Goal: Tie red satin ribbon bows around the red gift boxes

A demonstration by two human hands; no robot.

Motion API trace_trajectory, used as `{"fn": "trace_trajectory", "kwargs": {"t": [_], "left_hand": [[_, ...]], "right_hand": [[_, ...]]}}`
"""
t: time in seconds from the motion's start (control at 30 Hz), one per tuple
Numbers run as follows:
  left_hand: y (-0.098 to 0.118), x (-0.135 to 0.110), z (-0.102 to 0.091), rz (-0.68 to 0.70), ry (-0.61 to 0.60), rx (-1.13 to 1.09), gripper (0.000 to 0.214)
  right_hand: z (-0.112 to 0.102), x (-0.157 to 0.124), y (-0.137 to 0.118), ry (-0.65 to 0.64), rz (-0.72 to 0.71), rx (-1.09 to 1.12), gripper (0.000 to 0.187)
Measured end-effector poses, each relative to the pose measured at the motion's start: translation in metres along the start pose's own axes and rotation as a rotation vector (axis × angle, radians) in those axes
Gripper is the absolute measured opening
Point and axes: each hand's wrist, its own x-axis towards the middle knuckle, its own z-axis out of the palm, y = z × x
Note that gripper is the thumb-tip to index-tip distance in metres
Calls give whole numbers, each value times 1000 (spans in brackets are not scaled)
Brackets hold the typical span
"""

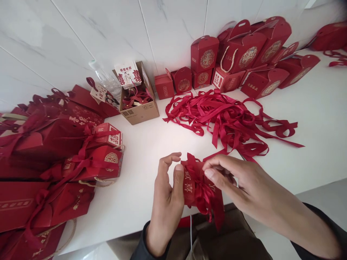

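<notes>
A small red gift box (pixel 189 193) with gold characters is at the table's front edge, just above my lap. Tied around its middle is a red ribbon (pixel 204 191) in a bow, its tails hanging over the front side. My left hand (pixel 166 195) is at the box's left side, the thumb against its edge. The forefinger curves apart from the thumb, and the other fingers are mostly hidden. Over the box's upper right, my right hand (pixel 230 177) pinches with thumb and forefinger at the ribbon; the exact hold is partly covered by the fingers.
A heap of loose red ribbons (pixel 225 119) lies beyond my hands. Several ribbon-tied red boxes (pixel 100 159) crowd the left. A cardboard carton (pixel 142 112) holds tags and straps. More red boxes (pixel 204 54) line the tiled wall (pixel 173 25). A white cable (pixel 191 231) runs over my lap.
</notes>
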Motion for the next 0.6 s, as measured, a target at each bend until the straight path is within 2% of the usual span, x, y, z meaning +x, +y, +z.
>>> {"fn": "trace_trajectory", "kwargs": {"t": [0.1, 0.2, 0.33, 0.4, 0.5, 0.53, 0.6], "left_hand": [[0, -4, -2, -56, 3, 29, 23], [0, -7, -2, -96, -48, 55, 30], [-7, -7, 2, -39, -101, 99, 30], [-8, -9, 4, 33, -25, 142, 30], [0, -22, 6, 159, 163, 213, 23], [4, -28, 7, 199, 192, 243, 21], [10, -43, 9, 272, 169, 318, 20]], "right_hand": [[5, 13, -5, 7, -60, -27, 19], [9, 24, -7, 27, -117, -70, 6], [6, 23, -6, 33, -43, 14, 11], [3, 20, -5, 35, 6, 46, 12], [0, 15, -4, 38, 39, 92, 10], [0, 14, -3, 33, 47, 117, 9], [0, 15, -3, 12, 60, 190, 10]]}}
